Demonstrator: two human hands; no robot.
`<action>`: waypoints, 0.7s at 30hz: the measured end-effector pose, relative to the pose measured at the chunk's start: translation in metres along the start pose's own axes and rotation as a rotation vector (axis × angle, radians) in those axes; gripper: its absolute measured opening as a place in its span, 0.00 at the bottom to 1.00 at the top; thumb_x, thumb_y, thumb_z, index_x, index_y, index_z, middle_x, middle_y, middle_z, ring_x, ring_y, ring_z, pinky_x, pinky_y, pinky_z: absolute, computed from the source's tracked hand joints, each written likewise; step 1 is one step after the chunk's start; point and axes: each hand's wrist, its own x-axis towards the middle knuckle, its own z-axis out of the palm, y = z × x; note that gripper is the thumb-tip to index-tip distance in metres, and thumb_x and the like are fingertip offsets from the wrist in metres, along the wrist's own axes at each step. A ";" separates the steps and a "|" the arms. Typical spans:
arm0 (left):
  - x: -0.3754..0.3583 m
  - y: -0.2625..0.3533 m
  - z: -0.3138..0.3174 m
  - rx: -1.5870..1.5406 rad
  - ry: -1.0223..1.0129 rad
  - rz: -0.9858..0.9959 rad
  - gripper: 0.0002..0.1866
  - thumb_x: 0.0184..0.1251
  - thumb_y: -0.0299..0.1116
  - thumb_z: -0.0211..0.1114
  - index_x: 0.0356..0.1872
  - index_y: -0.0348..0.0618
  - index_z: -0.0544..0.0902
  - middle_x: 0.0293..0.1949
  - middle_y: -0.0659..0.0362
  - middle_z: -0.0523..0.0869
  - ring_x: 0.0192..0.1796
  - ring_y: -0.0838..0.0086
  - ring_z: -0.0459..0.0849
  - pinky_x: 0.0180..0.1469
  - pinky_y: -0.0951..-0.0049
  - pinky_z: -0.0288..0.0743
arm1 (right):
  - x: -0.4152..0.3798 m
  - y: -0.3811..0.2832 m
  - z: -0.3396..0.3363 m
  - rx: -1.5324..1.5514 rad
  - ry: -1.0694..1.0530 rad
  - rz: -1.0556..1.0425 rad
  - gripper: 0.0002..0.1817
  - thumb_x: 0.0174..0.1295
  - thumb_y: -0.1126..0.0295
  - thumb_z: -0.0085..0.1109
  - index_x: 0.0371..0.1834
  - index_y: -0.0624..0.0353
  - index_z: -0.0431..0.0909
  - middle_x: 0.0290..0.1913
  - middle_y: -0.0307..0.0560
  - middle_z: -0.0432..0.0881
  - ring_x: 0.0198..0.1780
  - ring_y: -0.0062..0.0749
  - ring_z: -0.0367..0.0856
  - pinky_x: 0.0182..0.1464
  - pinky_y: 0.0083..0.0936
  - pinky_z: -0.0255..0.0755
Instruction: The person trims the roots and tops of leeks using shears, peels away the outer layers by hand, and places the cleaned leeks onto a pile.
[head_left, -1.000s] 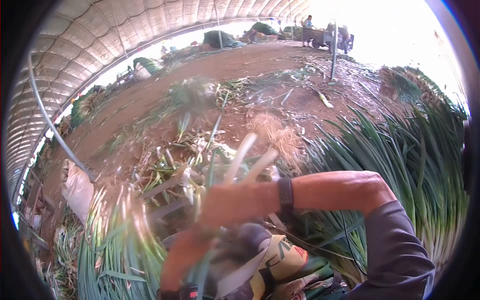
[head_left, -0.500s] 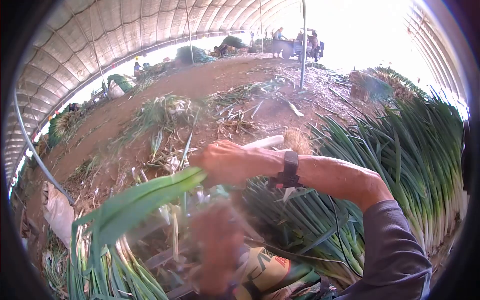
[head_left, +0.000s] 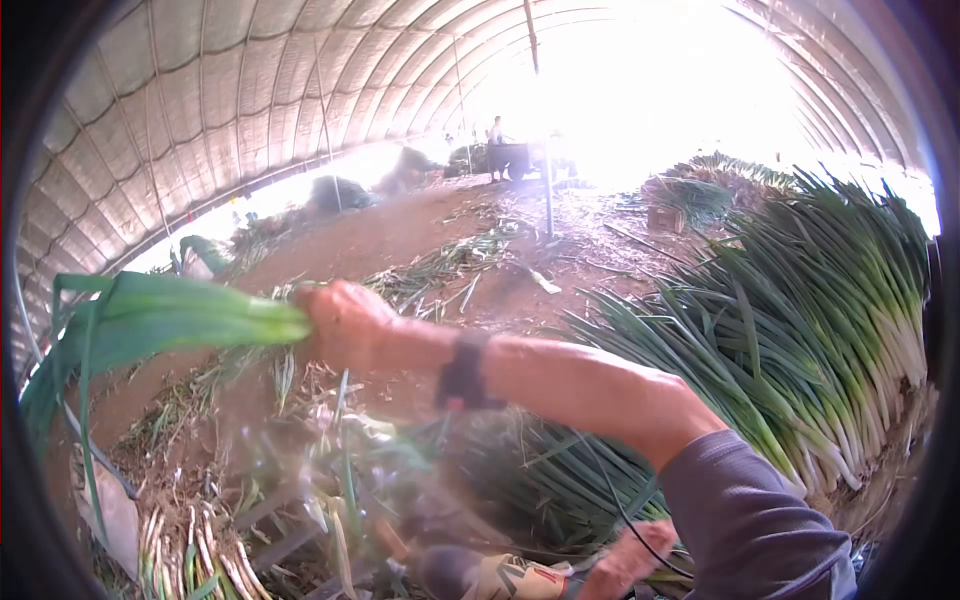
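Observation:
Stretched across the view toward the left, my right hand [head_left: 345,322] is closed round a large green onion. The broad leaves of this green onion [head_left: 200,310] stick out to the left and droop at their ends; its white stalk is hidden behind the hand. Low at the bottom edge, my left hand [head_left: 632,562] is beside the near end of the piled green onions [head_left: 590,480] and close to a thin black cord [head_left: 618,495]. The frame cuts this hand off, and I cannot tell how its fingers are set.
Upright rows of green onions [head_left: 800,340] fill the right side. Peeled-looking stalks [head_left: 200,550] lie at lower left, near a pale sack [head_left: 105,510]. Leaf scraps cover the soil. A metal pole [head_left: 548,190] stands ahead, with a person [head_left: 496,132] by a vehicle [head_left: 508,160] behind it.
My right hand has swung left and outward with the green onion. My left hand has gone from the lower middle to the right, by the pile. The view has tilted upward.

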 end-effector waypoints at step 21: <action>-0.227 0.135 -0.314 0.759 0.813 -1.177 0.25 0.81 0.44 0.49 0.63 0.32 0.78 0.59 0.42 0.83 0.60 0.49 0.81 0.63 0.56 0.72 | -0.565 0.240 -0.258 -1.021 0.455 1.036 0.19 0.59 0.55 0.68 0.43 0.57 0.76 0.36 0.60 0.85 0.43 0.61 0.84 0.44 0.54 0.76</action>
